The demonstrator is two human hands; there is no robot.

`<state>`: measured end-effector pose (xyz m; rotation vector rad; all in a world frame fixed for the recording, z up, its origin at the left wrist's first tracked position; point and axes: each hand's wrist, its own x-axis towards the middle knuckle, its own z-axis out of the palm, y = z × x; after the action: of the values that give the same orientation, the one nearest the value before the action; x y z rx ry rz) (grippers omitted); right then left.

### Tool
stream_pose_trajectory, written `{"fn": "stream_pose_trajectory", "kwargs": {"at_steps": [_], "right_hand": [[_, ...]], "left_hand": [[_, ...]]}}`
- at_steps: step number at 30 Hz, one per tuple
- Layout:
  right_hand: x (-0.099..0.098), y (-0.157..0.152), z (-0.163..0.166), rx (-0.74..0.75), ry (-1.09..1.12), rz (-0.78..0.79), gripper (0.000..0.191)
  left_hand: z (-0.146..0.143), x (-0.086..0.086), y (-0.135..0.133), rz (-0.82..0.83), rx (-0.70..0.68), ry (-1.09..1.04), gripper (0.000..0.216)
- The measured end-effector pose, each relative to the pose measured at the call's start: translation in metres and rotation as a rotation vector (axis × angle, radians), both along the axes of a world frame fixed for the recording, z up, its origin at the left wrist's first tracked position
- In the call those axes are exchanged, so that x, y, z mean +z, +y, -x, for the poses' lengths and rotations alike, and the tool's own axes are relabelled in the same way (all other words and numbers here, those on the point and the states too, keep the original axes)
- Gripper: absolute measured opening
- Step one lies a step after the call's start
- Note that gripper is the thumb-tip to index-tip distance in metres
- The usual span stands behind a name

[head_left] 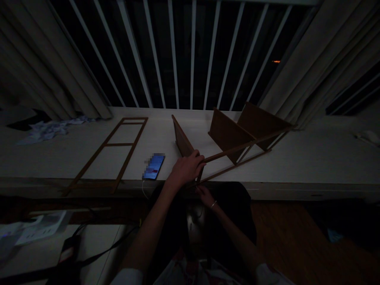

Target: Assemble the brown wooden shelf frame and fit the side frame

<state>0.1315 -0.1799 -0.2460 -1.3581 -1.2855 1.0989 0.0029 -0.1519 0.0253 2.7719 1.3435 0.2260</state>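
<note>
A partly built dark wooden shelf rack (237, 136) lies tilted on a pale window ledge (311, 158). My left hand (185, 168) is closed round the near end of its side frame, next to an upright shelf board (181, 139). My right hand (204, 194) is just below the ledge edge, under that same frame end, fingers pinched together on something too small and dark to name. A second ladder-like side frame (109, 150) lies flat on the ledge to the left.
A lit phone (153, 167) with a white cable lies on the ledge left of my hand. Crumpled paper (49, 130) sits far left. Curtains and white window bars stand behind. A power strip (38, 228) and cables lie on the floor at lower left.
</note>
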Motion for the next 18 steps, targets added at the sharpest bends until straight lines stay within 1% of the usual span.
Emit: {"fn": "stream_pose_trajectory", "kwargs": {"at_steps": [5, 10, 15, 16, 18], "right_hand": [[-0.008, 0.001, 0.003, 0.046, -0.003, 0.011, 0.029], [-0.007, 0.001, 0.005, 0.066, -0.090, 0.020, 0.029], [0.004, -0.002, 0.002, 0.055, -0.245, 0.025, 0.021], [0.008, -0.003, 0.002, 0.052, -0.304, 0.022, 0.018], [0.017, -0.004, 0.002, 0.061, -0.501, 0.009, 0.017]], "left_hand": [[0.000, 0.000, 0.000, 0.015, 0.004, 0.003, 0.032], [0.001, 0.000, 0.002, -0.010, -0.019, 0.004, 0.033], [0.001, 0.001, 0.002, 0.010, -0.005, 0.014, 0.033], [0.001, 0.001, 0.002, 0.013, 0.001, 0.014, 0.032], [0.001, 0.000, 0.002, 0.011, 0.003, 0.007, 0.032]]}}
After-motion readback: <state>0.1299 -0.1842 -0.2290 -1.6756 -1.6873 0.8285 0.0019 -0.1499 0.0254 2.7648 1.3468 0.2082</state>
